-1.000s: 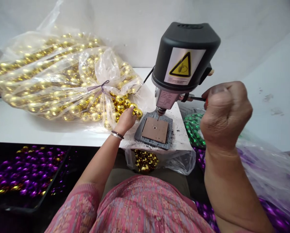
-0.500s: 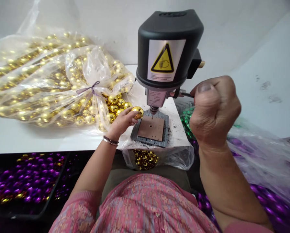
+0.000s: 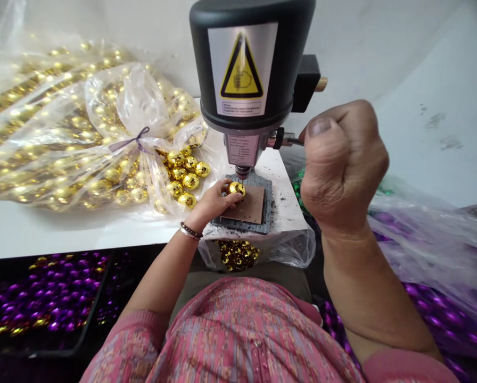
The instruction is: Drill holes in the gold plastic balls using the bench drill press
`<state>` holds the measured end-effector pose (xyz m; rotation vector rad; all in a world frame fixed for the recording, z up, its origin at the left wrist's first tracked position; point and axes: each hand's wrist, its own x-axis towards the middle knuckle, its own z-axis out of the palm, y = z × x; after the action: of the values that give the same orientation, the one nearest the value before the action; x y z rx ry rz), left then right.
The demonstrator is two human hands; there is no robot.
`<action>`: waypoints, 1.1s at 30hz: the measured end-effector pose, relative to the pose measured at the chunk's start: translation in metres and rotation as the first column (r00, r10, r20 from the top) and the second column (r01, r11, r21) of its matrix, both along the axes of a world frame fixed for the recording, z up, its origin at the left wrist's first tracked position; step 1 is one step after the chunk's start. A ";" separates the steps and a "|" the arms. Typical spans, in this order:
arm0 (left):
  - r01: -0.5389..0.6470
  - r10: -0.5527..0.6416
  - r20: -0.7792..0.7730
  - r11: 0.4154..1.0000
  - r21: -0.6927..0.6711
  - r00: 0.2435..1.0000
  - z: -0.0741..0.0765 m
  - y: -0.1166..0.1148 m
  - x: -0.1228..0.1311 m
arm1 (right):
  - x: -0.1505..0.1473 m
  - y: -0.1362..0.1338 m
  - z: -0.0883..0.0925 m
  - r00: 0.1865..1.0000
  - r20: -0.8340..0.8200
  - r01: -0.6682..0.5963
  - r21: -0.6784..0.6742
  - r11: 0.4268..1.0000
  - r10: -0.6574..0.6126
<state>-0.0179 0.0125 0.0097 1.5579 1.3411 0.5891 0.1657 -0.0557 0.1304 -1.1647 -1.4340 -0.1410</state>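
Pinched in the fingers of my left hand [image 3: 218,201] is a shiny gold ball [image 3: 237,189], held over the brown square plate [image 3: 248,207] on the base of a small drill press [image 3: 252,64]. The drill's chuck [image 3: 243,171] and thin bit are right above the ball; whether the bit touches it I cannot tell. My right hand [image 3: 342,165] is closed round the end of the drill's lever [image 3: 296,140], of which only a short stretch shows. Several loose gold balls [image 3: 187,200] lie left of my left hand.
A large clear bag [image 3: 63,133] of gold balls, tied with a purple ribbon, covers the table's left. Dark shavings [image 3: 278,213] surround the drill base. A plastic bag [image 3: 286,249] with gold balls hangs at the front edge. Purple balls fill a black bin [image 3: 74,346]; more purple balls [image 3: 442,319] lie at right.
My left hand has brought the gold ball rightward from the table onto the plate under the drill bit. My right hand stays on the lever. The whole view has shifted slightly.
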 end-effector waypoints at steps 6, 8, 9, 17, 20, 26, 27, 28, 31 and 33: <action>0.089 -0.038 -0.221 0.969 0.229 0.975 0.002 -0.005 0.006 | 0.000 0.003 -0.002 1.000 0.008 -0.014 0.088 0.996 0.014; 0.122 -0.050 -0.271 0.958 0.258 0.961 0.003 -0.008 0.008 | 0.000 0.004 -0.002 1.000 0.011 -0.017 0.104 0.994 0.015; 0.131 -0.054 -0.285 0.957 0.258 0.957 0.002 -0.010 0.010 | 0.000 0.004 -0.002 1.000 0.009 -0.015 0.099 0.995 0.014; 0.111 -0.052 -0.232 0.962 0.249 0.971 -0.006 -0.014 0.010 | 0.003 -0.005 -0.026 0.984 0.169 0.037 0.135 0.990 -0.060; 0.111 -0.053 -0.229 0.963 0.245 0.972 -0.002 -0.015 0.011 | 0.005 -0.008 -0.044 0.960 0.260 0.058 0.179 0.982 -0.104; 0.100 -0.048 -0.220 0.968 0.232 0.974 -0.001 -0.016 0.011 | 0.006 -0.007 -0.066 0.953 0.282 0.050 0.207 0.977 -0.108; 0.102 -0.052 -0.216 0.968 0.229 0.975 -0.001 -0.016 0.011 | 0.006 -0.006 -0.068 0.955 0.278 0.040 0.218 0.975 -0.101; 0.104 -0.055 -0.213 0.969 0.225 0.976 -0.002 -0.016 0.011 | 0.006 -0.005 -0.070 0.957 0.275 0.029 0.232 0.972 -0.094; 0.102 -0.057 -0.210 0.972 0.210 0.976 -0.003 -0.016 0.010 | 0.005 -0.003 -0.075 0.959 0.273 0.005 0.267 0.964 -0.080; 0.099 -0.056 -0.205 0.974 0.203 0.977 -0.002 -0.016 0.011 | 0.005 -0.001 -0.079 0.959 0.274 -0.006 0.295 0.955 -0.078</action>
<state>-0.0072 -0.0034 0.0074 1.8759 1.3920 0.5542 0.1707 -0.0566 0.0518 -0.9505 -1.5776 -0.5487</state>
